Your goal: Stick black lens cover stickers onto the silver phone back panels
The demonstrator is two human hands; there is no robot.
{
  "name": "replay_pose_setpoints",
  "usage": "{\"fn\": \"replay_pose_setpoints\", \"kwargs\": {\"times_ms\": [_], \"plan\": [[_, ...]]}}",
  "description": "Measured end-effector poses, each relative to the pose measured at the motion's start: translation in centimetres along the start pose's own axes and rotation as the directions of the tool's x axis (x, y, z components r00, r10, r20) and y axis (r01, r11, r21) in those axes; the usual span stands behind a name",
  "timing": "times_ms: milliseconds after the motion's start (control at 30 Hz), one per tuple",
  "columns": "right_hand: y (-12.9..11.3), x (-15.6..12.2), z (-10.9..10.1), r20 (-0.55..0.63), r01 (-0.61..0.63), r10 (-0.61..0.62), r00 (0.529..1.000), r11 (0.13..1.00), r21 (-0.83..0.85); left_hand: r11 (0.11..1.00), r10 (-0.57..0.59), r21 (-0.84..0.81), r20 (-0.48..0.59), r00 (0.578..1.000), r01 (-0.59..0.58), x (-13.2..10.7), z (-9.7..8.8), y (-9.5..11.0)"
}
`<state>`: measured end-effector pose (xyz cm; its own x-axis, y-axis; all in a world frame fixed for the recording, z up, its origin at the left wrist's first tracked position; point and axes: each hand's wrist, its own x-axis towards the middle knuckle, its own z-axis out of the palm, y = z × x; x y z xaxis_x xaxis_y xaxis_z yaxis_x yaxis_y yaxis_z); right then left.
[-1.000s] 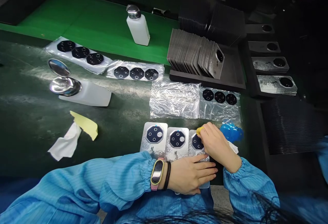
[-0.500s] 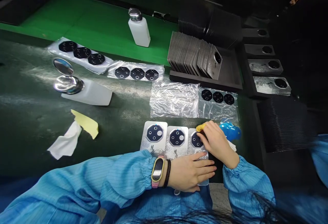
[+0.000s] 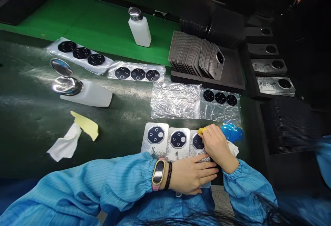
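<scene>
Three silver panels lie side by side in front of me: a left panel (image 3: 147,146), a middle panel (image 3: 170,155) and a right panel (image 3: 192,151). Each bears a dark octagonal plate with small rings near its top. My left hand (image 3: 191,175) rests flat across the lower part of the panels, fingers stretched out. Over the right panel's octagon, my right hand (image 3: 216,146) is bent with its fingers drawn together. A yellow finger cot (image 3: 202,130) covers one fingertip. Whatever those fingers pinch, if anything, is hidden. Beside this hand lie blue film (image 3: 232,133) and a white cloth (image 3: 233,148).
Clear film (image 3: 176,100) and bagged octagons (image 3: 220,98) lie beyond the panels. A black tray (image 3: 207,81) holds a row of grey panels (image 3: 186,51). At left are an open-lidded bottle (image 3: 97,93), yellow paper (image 3: 86,126) and white tissue (image 3: 64,143). Another bottle (image 3: 139,31) stands behind.
My right hand has turned and shifted slightly left over the right panel's octagon, uncovering more of the white cloth. My left hand stays in place on the panels.
</scene>
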<state>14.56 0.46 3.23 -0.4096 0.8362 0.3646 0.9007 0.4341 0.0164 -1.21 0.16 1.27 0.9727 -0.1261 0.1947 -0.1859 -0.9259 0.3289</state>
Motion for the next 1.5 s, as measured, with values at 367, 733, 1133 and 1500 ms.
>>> {"fn": "replay_pose_setpoints", "kwargs": {"times_ms": [367, 733, 1133, 1500], "plan": [[-0.1, 0.2, -0.2, -0.007, 0.063, -0.064, 0.998, 0.997, -0.05, 1.0, -0.008, 0.025, -0.032, 0.999, 0.009, 0.0, 0.1, 0.2], [0.2, 0.1, -0.2, 0.007, 0.094, -0.094, 0.996, 0.995, -0.023, 1.0, -0.015, 0.011, -0.003, 1.0, 0.015, 0.1, -0.1, 0.2], [0.5, -0.7, -0.4, 0.007, 0.072, -0.073, 0.997, 0.989, 0.133, 0.996, -0.012, 0.091, -0.132, 0.991, 0.024, 0.0, 0.6, 0.3], [1.1, -0.7, -0.5, -0.016, -0.106, 0.122, 0.992, 0.909, 0.404, 0.995, -0.043, 0.092, -0.075, 0.996, 0.05, 0.0, 0.3, 0.3]]}}
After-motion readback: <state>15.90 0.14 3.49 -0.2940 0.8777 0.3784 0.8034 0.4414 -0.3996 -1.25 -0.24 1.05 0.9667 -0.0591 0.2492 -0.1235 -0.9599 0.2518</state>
